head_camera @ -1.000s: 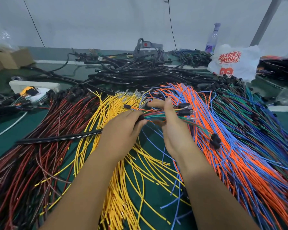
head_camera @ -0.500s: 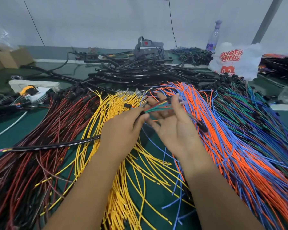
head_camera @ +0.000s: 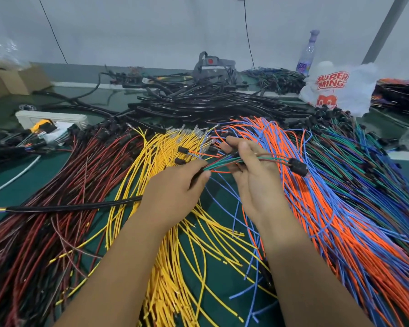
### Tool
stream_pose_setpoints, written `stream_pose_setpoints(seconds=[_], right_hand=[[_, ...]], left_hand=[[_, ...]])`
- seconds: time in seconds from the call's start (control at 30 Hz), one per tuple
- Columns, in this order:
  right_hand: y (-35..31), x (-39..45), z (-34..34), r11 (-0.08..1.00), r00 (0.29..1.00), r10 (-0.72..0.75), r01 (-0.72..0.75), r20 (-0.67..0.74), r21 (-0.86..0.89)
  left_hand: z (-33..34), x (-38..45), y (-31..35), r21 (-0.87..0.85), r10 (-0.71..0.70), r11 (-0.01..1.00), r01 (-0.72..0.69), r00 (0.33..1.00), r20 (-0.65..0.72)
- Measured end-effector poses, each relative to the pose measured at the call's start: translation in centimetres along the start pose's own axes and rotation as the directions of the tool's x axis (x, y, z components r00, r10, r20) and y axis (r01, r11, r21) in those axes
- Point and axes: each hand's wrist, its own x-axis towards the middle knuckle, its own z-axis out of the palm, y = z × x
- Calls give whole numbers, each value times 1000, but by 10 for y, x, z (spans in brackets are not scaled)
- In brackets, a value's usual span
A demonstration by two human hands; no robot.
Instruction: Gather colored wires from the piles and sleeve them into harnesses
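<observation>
Since a second ago the black sleeve (head_camera: pixel 76 206) has slid further left across the worktop (head_camera: pixel 14 185), its striped wire tips now showing at the far end. Around it lie the red, yellow (head_camera: pixel 165 256) and orange-blue piles. I hold the left hand (head_camera: pixel 175 192) with fingers clamped on the sleeve's mouth, steadying it, while the right hand (head_camera: pixel 253 180) pinches the wire bundle (head_camera: pixel 224 162) to feed it through.

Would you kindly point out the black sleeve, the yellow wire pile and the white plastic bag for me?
black sleeve (head_camera: pixel 76 206), head view, middle of its length, left of the left hand.
yellow wire pile (head_camera: pixel 175 274), head view, its near middle.
white plastic bag (head_camera: pixel 335 90), head view, its printed front.
</observation>
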Motion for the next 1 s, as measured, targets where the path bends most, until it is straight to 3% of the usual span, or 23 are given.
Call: stream_pose_setpoints(seconds=[0.2, 0.33, 0.43, 0.7, 1.0], right_hand=[[11, -3, 7, 984, 993, 11, 10, 115, -179], [11, -5, 8, 985, 986, 30, -1, 163, -173], [9, -6, 7, 987, 989, 40, -16, 144, -160], [8, -7, 6, 981, 986, -23, 54, 166, -186], [8, -7, 10, 977, 987, -46, 77, 155, -197]], left_hand=[[2, 1, 7, -9, 20, 1000, -20, 1000, 11], [1, 3, 8, -43, -15, 999, 14, 1000, -11], [2, 4, 8, -172, -51, 984, 42, 998, -44], [-4, 8, 3, -555, -171, 824, 110, 983, -60], [-8, 8, 2, -734, -209, 675, 69, 973, -100]])
